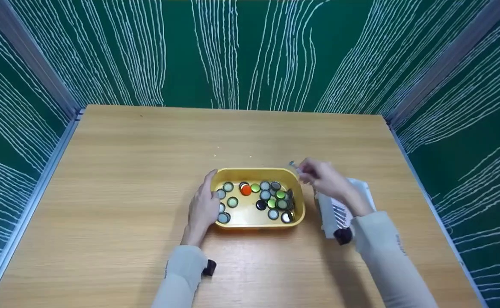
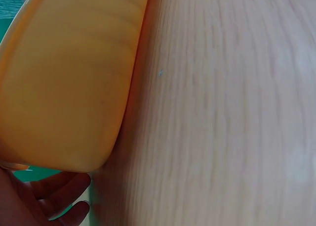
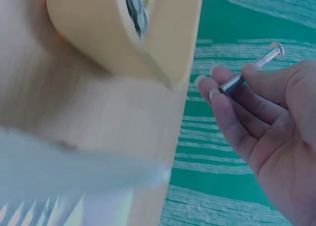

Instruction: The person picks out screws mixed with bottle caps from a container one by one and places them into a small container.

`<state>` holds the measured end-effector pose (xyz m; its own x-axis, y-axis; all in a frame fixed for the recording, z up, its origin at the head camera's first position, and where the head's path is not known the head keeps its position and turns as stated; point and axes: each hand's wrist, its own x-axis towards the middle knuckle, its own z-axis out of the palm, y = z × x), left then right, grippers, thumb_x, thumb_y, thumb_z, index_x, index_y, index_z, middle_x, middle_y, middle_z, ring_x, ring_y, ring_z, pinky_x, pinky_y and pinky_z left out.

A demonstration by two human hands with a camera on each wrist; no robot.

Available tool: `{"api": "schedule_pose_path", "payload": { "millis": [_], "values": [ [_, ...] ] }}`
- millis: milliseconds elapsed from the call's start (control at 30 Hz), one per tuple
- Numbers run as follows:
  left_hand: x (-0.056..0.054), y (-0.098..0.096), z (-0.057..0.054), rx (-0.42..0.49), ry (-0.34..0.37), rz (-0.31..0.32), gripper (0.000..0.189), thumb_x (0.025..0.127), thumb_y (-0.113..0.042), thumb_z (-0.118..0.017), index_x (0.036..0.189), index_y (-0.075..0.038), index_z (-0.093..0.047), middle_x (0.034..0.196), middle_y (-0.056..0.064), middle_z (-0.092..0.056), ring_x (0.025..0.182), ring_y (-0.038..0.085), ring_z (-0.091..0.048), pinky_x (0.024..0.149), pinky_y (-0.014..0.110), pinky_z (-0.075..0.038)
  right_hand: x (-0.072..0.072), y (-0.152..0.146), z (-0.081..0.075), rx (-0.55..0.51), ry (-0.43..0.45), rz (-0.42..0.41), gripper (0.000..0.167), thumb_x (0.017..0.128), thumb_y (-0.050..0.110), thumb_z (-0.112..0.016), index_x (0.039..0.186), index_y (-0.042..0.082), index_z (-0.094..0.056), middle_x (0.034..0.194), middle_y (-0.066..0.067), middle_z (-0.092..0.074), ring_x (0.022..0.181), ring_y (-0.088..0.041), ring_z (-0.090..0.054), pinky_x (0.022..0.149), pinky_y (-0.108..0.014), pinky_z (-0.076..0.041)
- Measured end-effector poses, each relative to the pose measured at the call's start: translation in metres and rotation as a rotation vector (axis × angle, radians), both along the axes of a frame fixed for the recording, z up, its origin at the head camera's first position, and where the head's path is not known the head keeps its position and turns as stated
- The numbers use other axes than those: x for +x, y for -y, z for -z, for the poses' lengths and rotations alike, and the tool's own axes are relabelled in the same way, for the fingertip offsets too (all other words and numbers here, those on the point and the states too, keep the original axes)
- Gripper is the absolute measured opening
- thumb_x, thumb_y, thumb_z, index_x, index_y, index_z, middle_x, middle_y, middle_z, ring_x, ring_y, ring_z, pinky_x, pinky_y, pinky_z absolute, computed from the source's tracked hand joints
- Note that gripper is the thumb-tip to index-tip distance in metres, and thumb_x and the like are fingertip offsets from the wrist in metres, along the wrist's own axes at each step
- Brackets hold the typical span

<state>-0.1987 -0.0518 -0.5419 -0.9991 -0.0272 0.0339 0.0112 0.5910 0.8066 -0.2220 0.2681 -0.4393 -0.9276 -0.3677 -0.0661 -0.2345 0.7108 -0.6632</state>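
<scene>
A yellow rectangular bin (image 1: 250, 224) sits on the table, several bottle caps (image 1: 265, 195) scattered inside, most of them toward its right end. My left hand (image 1: 203, 207) grips the bin's left end; in the left wrist view its fingers (image 2: 69, 191) lie by the outer end wall, and the thumb's hold is hidden there. Beyond the bin's far right corner, my right hand (image 1: 324, 177) is raised. It pinches a metal bolt (image 3: 256, 65) with a flat round head, the threaded end between thumb and fingertips and the head pointing away from the palm.
A pale white container (image 1: 327, 218) with shiny striped contents stands right of the bin, partly under my right forearm. Small specks lie on the table (image 1: 147, 149) behind the bin. Green walls (image 1: 181, 55) with white lines enclose the back and sides.
</scene>
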Motion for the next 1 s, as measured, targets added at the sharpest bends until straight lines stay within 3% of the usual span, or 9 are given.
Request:
{"api": "schedule_pose_path", "payload": {
  "millis": [233, 433, 633, 833, 1000],
  "values": [
    [0.0, 0.001, 0.0, 0.002, -0.015, -0.005, 0.06, 0.095, -0.007, -0.045, 0.151, -0.029, -0.037, 0.137, 0.015, -0.06, 0.101, 0.032, -0.062, 0.088, 0.051, -0.051, 0.001, -0.03, -0.01, -0.002, 0.025, 0.061, 0.021, 0.095, 0.0, -0.052, 0.115, -0.005, -0.057, 0.104, -0.023, -0.068, 0.095, -0.036, -0.068, 0.084, -0.045, -0.058],
    [0.0, 0.0, -0.001, 0.002, 0.004, 0.002, 0.061, 0.096, -0.008, -0.046, 0.152, -0.031, -0.035, 0.136, 0.015, -0.06, 0.095, 0.031, -0.062, 0.086, 0.049, -0.052, 0.004, -0.053, -0.01, 0.1, 0.022, 0.093, 0.022, 0.096, 0.002, -0.052, 0.117, -0.001, -0.058, 0.104, -0.02, -0.068, 0.095, -0.032, -0.067, 0.08, -0.033, -0.056],
    [0.0, 0.001, 0.0, 0.007, 0.004, 0.003, 0.061, 0.096, -0.008, -0.045, 0.152, -0.03, -0.034, 0.135, 0.015, -0.061, 0.096, 0.031, -0.062, 0.087, 0.049, -0.052, 0.007, -0.079, -0.003, 0.158, 0.024, 0.142, 0.021, 0.096, 0.001, -0.051, 0.116, -0.004, -0.057, 0.103, -0.02, -0.068, 0.095, -0.03, -0.066, 0.085, -0.043, -0.056],
    [0.0, 0.001, 0.002, 0.001, 0.002, 0.002, 0.061, 0.096, -0.008, -0.046, 0.152, -0.03, -0.034, 0.136, 0.015, -0.06, 0.098, 0.031, -0.062, 0.089, 0.049, -0.051, 0.009, -0.097, 0.006, 0.231, 0.106, 0.191, 0.023, 0.094, -0.001, -0.051, 0.117, -0.004, -0.055, 0.103, -0.02, -0.065, 0.092, -0.027, -0.062, 0.082, -0.04, -0.056],
    [0.0, 0.001, 0.001, -0.005, -0.009, -0.001, 0.06, 0.095, -0.007, -0.045, 0.151, -0.028, -0.036, 0.134, 0.015, -0.061, 0.089, 0.029, -0.059, 0.081, 0.047, -0.051, 0.01, -0.103, 0.016, 0.278, 0.097, 0.201, 0.02, 0.093, -0.001, -0.055, 0.113, -0.005, -0.056, 0.101, -0.022, -0.067, 0.094, -0.032, -0.065, 0.079, -0.042, -0.056]
  ]
}}
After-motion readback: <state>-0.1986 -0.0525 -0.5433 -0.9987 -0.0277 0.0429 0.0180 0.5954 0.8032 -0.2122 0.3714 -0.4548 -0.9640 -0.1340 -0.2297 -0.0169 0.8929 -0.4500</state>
